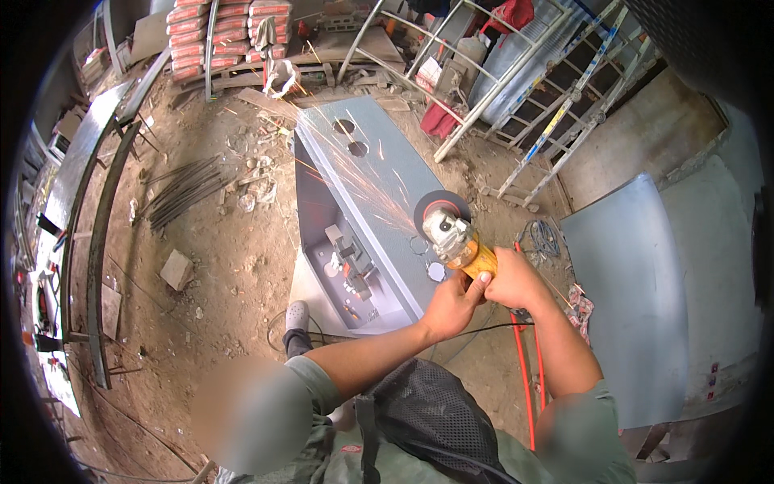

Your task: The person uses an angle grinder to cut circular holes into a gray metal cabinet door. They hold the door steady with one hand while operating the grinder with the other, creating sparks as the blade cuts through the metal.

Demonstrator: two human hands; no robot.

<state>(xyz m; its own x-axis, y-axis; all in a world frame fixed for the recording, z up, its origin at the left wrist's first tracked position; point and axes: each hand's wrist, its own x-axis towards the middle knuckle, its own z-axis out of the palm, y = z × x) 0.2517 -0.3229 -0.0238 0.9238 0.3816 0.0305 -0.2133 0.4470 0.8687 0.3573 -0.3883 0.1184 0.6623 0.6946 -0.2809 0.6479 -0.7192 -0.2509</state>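
My right hand (pixel 517 280) is wrapped round the rear of a yellow angle grinder (pixel 482 260). Just below it, my left hand (pixel 453 308) closes on the same grinder's body, thumb pointing up. The dark grinding disc (pixel 430 203) meets the grey top panel of a long metal box (pixel 387 173), near its right edge. Orange sparks (pixel 367 181) stream from there toward the far left. Two round holes (pixel 357 148) are cut through the panel's far end. Inside the box's open side lies a grey clamp-like tool (pixel 352 262), whose exact kind I cannot make out.
Thin metal rods (pixel 185 194) and a block (pixel 177 269) lie on the dirt floor to the left. Ladders and scaffold frames (pixel 564 105) lean at the far right. Stacked sacks (pixel 230 36) stand behind. Sheet metal (pixel 629 298) and orange bars (pixel 522 379) are at right.
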